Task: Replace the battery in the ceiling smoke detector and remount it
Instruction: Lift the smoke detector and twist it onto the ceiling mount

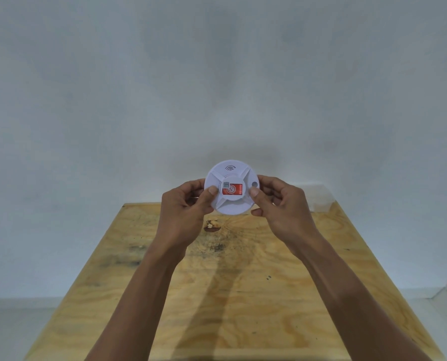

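Smoke detector (231, 187) | gripped at opposite rims by left hand (184, 204) and right hand (282, 201) | raised above tabletop (243, 295) far edge | bare wood beneath forearms

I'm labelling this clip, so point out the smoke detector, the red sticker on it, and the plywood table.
smoke detector (231, 171): head view, on its white upper face.
red sticker (235, 190): head view, on its middle.
plywood table (243, 295): head view, on bare wood between the forearms.
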